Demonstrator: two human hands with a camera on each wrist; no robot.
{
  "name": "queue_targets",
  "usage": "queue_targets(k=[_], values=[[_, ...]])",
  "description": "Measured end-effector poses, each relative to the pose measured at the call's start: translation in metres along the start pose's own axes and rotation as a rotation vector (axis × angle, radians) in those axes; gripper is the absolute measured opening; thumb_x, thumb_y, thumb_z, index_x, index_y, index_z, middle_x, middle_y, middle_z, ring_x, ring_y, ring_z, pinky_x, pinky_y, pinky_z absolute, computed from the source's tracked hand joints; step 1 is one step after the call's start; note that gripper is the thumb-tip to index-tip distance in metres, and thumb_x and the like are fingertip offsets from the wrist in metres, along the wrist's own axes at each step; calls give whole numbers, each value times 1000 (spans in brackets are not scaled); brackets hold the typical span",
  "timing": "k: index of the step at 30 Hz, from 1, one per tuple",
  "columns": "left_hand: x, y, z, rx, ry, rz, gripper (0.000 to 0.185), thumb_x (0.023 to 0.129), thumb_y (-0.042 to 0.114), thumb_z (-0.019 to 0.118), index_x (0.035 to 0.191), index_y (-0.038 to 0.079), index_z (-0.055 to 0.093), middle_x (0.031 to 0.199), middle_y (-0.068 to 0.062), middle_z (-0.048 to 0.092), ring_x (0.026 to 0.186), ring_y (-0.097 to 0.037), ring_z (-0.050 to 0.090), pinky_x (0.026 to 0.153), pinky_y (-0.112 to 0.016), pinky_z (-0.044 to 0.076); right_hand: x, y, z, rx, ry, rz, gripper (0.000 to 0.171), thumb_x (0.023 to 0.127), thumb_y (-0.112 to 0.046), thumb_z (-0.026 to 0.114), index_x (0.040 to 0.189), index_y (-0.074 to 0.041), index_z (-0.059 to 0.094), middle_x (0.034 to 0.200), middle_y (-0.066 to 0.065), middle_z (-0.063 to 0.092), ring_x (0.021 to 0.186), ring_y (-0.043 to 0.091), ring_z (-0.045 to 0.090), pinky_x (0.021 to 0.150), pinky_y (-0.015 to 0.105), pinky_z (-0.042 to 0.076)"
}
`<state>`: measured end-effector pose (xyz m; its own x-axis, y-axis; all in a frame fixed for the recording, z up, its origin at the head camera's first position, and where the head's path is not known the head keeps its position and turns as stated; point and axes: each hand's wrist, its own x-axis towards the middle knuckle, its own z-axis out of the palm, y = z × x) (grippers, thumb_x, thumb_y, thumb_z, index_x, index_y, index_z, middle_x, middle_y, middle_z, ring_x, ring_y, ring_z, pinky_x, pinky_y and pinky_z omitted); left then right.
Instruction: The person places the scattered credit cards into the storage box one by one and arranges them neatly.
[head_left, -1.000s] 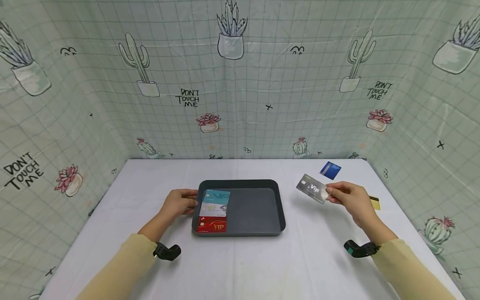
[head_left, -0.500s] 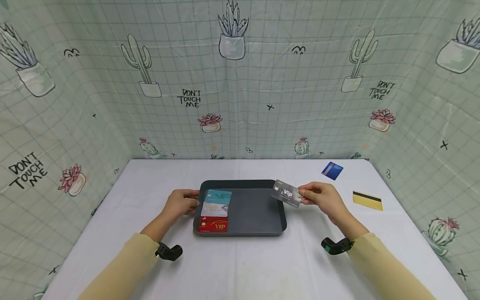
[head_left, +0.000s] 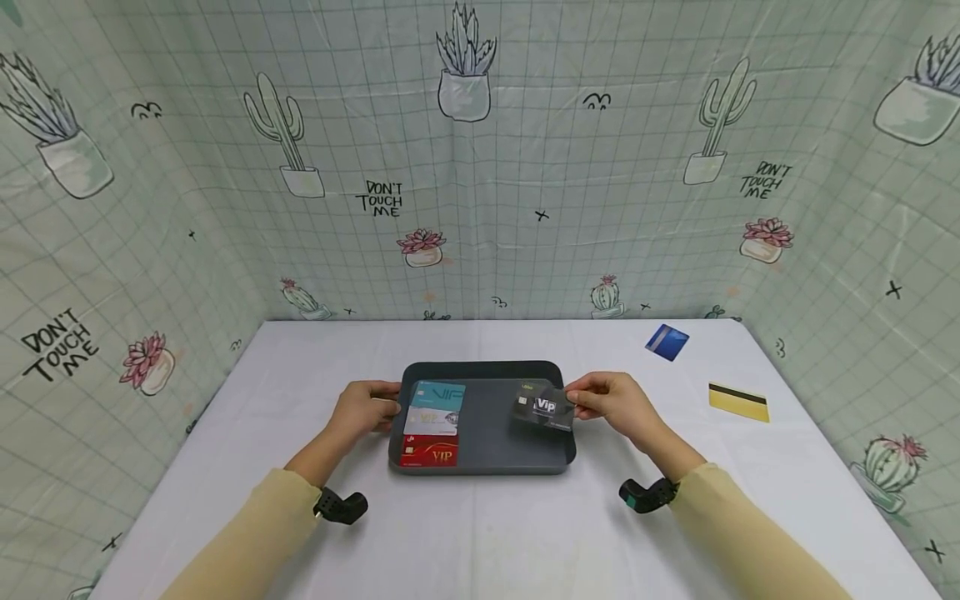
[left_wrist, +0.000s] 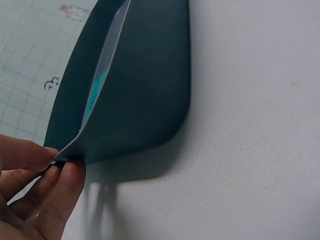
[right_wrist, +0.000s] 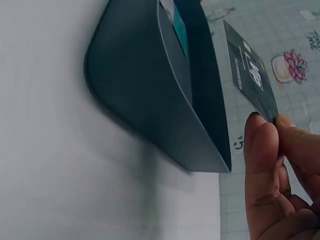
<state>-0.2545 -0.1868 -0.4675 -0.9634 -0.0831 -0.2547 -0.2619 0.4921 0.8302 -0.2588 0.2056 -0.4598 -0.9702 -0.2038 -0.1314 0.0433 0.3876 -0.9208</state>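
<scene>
My right hand (head_left: 613,404) pinches a dark grey VIP card (head_left: 536,406) by its right end, between thumb and fingers. The card is tilted above the right part of a dark grey tray (head_left: 510,467); the right wrist view shows the card (right_wrist: 247,72) raised over the rim. On the tray's left side my left hand (head_left: 363,410) grips the rim, thumb and fingers pinching its edge (left_wrist: 75,142) in the left wrist view. Inside the tray, along its left, a teal VIP card (head_left: 438,392), a white card (head_left: 431,421) and a red VIP card (head_left: 429,451) lie in a column.
A blue card (head_left: 667,342) lies on the white table (head_left: 480,542) at the back right. Nearer the right edge is a yellow card (head_left: 738,402) with a black stripe. Patterned cloth (head_left: 510,167) stands behind and along both sides.
My right hand has carried the grey VIP card leftward, from beside the tray to over its right part. The yellow card has come into full view. My left hand stays at the rim.
</scene>
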Motion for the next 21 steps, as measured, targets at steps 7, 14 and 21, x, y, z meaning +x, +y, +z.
queue_targets(k=[7, 14, 21], values=[[1, -1, 1, -9, -2, 0, 42, 95, -1, 64, 137, -4, 64, 128, -24, 68, 88, -19, 70, 72, -28, 63, 2, 3, 5, -121, -15, 13, 21, 97, -19, 72, 110, -3, 78, 90, 6, 72, 75, 15, 58, 68, 30, 53], [2, -1, 1, -13, 0, -9, 42, 95, 0, 63, 136, -3, 64, 127, -23, 68, 89, -20, 69, 73, -28, 64, 2, 5, 10, -238, -46, -35, 14, 97, -20, 73, 104, -10, 80, 103, 3, 77, 93, 18, 63, 81, 33, 53], [3, -2, 0, -16, -3, -6, 41, 94, 0, 64, 136, -4, 64, 127, -24, 68, 88, -19, 69, 71, -28, 63, -2, 5, 14, -311, -61, -86, 10, 96, -17, 74, 100, -13, 82, 100, 2, 77, 91, 15, 65, 79, 31, 55]])
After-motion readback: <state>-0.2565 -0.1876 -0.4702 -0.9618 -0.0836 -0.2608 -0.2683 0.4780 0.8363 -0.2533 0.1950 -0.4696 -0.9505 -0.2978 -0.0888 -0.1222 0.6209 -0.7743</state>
